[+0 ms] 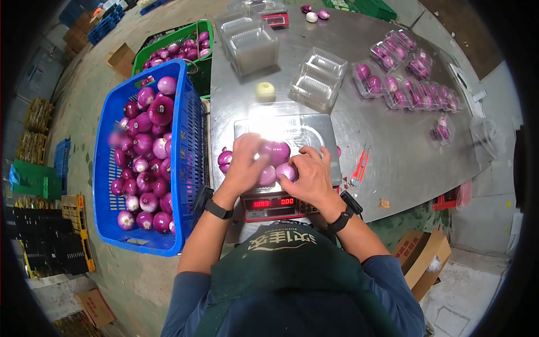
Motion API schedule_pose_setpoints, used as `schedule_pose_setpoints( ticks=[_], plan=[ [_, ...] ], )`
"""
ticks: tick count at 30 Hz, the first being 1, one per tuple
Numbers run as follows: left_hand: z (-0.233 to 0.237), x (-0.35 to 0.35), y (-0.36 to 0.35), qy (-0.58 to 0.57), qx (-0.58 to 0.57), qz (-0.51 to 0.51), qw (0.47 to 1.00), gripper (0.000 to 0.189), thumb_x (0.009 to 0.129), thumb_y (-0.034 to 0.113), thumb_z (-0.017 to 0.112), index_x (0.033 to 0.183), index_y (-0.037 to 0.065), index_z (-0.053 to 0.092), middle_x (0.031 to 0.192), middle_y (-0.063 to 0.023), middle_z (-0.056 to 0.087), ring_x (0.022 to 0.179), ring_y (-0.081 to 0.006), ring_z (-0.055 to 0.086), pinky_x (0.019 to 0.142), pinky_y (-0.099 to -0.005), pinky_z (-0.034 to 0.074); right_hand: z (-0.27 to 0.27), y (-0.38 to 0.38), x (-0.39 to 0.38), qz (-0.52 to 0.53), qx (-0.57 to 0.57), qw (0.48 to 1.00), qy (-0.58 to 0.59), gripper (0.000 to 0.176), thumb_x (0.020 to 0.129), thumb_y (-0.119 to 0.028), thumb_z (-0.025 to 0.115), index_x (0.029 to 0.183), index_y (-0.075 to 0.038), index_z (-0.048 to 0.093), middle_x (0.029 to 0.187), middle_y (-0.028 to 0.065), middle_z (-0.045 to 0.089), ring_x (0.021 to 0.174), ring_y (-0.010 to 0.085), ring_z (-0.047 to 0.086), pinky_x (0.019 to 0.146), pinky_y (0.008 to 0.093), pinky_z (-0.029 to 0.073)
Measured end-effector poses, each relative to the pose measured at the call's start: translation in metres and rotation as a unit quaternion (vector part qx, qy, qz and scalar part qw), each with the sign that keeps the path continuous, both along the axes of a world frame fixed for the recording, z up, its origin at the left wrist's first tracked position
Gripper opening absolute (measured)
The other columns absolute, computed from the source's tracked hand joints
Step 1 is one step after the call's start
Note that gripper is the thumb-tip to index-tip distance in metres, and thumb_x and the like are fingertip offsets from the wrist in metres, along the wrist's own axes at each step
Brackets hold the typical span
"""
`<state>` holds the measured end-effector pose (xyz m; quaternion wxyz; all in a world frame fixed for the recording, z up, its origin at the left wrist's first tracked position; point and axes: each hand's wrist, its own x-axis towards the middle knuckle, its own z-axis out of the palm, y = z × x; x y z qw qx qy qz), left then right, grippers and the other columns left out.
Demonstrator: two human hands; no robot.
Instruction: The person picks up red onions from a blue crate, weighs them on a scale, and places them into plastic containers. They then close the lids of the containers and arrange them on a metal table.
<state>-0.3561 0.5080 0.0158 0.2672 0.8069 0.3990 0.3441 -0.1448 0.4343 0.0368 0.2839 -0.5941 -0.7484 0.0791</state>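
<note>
Several red onions sit close together on the metal pan of a scale in front of me. My left hand, slightly blurred, curls against the left side of this group, its thumb at the onions. With bent fingers and thumb, my right hand grips a red onion at the group's right. Another red onion lies by the scale's left edge, partly behind my left hand. Red digits glow on the scale's display. Whatever holds the onions underneath is hidden by glare and my hands.
Left of the table stands a blue crate full of red onions, with a green crate behind. Clear plastic trays, a pale peeled onion, a red-handled cutter and packed onions lie on the metal table.
</note>
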Motion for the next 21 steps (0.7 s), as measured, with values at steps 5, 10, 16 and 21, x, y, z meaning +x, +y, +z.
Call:
schedule_pose_setpoints(
  ticks=[5,10,16,21],
  plan=[
    [0.002,-0.005,-0.006,0.010,0.036,0.012,0.999,0.041,0.089,0.017,0.069,0.128,0.006,0.062,0.134,-0.0182,0.056,0.130,-0.0383,0.048,0.111,-0.0475,0.039,-0.005,0.001,0.027,-0.040,0.112,0.992,0.033,0.027,0.077,-0.023,0.078,0.097,-0.006,0.068,0.110,0.0137,0.066,0.111,0.0347,0.059,0.101,0.0486,0.043],
    [-0.007,-0.015,-0.016,-0.186,-0.067,0.145,0.970,0.047,0.085,0.011,0.077,0.129,0.006,0.064,0.131,-0.0106,0.061,0.110,-0.0202,0.061,0.087,-0.0322,0.053,-0.004,-0.003,0.057,-0.137,0.023,0.970,0.199,0.026,0.082,-0.013,0.079,0.104,-0.003,0.069,0.111,0.0120,0.068,0.105,0.0291,0.064,0.088,0.0379,0.053],
    [0.015,-0.046,-0.050,-0.339,-0.270,0.267,0.861,0.029,0.092,0.013,0.075,0.117,0.001,0.067,0.101,-0.0029,0.068,0.089,-0.0097,0.061,0.081,-0.0251,0.050,-0.011,0.022,0.065,-0.177,-0.102,0.900,0.385,0.026,0.092,-0.021,0.077,0.107,-0.001,0.071,0.100,0.0082,0.071,0.087,0.0151,0.068,0.076,0.0295,0.053],
    [0.013,-0.047,-0.072,-0.405,-0.350,0.289,0.794,0.026,0.092,0.009,0.072,0.116,0.002,0.066,0.104,-0.0022,0.067,0.089,-0.0097,0.061,0.080,-0.0241,0.049,-0.013,0.064,0.062,-0.150,-0.129,0.896,0.398,0.028,0.095,-0.024,0.074,0.109,0.000,0.071,0.093,0.0042,0.071,0.081,0.0099,0.064,0.069,0.0253,0.050]
  ],
)
